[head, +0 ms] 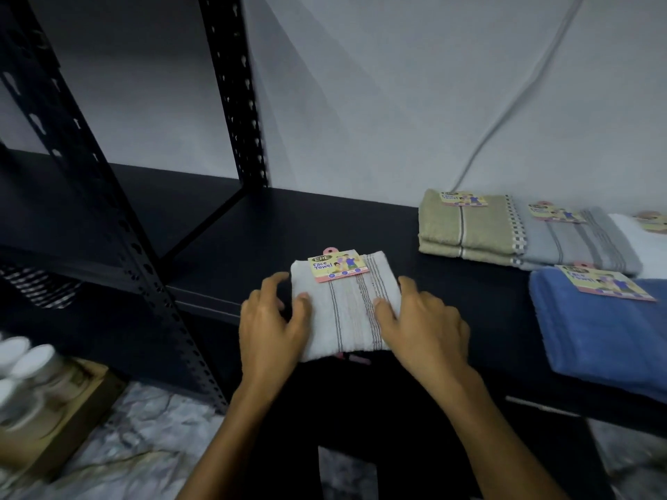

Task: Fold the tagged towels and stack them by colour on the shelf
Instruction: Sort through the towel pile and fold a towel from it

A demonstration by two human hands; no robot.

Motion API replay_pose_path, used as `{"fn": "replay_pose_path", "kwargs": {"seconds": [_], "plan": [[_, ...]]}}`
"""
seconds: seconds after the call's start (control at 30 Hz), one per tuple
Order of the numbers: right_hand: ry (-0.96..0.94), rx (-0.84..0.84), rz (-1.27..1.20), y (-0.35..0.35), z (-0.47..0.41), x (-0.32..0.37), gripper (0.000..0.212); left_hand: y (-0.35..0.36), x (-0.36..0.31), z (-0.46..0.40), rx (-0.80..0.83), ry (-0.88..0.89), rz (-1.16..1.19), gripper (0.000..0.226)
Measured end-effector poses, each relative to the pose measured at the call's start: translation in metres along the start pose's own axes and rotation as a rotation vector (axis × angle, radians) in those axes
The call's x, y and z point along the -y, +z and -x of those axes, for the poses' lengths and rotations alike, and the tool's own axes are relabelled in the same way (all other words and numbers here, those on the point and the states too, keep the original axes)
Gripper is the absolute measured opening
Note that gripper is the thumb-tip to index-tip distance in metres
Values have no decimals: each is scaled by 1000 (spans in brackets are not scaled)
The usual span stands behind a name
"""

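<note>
A folded white towel (pixel 344 308) with thin stripes and a yellow-pink tag (pixel 338 266) lies at the front of the dark shelf (pixel 252 232). My left hand (pixel 272 321) holds its left edge, thumb on top. My right hand (pixel 420 321) holds its right edge, thumb on the stripes. Further right lie folded tagged towels: a beige stack (pixel 467 225), a grey one (pixel 577 240), a white one (pixel 639 240) at the frame edge, and a blue one (pixel 599 333) near the front.
A black perforated upright (pixel 119 225) of the shelf unit stands left of the towel, another upright (pixel 234 92) behind. A striped cloth (pixel 39 286) lies on a lower left shelf. White-lidded jars (pixel 25 369) sit in a cardboard box on the marbled floor. A cable (pixel 512 113) runs down the wall.
</note>
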State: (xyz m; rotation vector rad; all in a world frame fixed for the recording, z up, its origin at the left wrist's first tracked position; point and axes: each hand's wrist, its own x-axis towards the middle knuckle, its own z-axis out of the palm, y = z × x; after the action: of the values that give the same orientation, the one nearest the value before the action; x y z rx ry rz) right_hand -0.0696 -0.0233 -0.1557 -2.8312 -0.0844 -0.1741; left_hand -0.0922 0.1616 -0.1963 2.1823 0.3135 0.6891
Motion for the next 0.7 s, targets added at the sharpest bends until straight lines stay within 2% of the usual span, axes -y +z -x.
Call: {"fn": "replay_pose_path", "kwargs": {"seconds": [0.13,0.3,0.33,0.47,0.6,0.7], "plan": [[2,-45,23,-7,44,-10,50,-9,-12,33,159,-107,384,39],[39,78,-130,5,68,-36,60,-7,-19,59,445,-216,714,62],[36,101,-230,11,70,-42,61,-5,-18,62,474,-216,743,64],[-8,170,-885,22,79,-56,72,-3,-13,71,495,-242,842,63],[-96,302,-1199,12,87,-59,90,-7,-9,66,544,-254,915,64],[-103,342,-1382,3,79,-58,73,-8,-16,58,661,-227,911,63]]}}
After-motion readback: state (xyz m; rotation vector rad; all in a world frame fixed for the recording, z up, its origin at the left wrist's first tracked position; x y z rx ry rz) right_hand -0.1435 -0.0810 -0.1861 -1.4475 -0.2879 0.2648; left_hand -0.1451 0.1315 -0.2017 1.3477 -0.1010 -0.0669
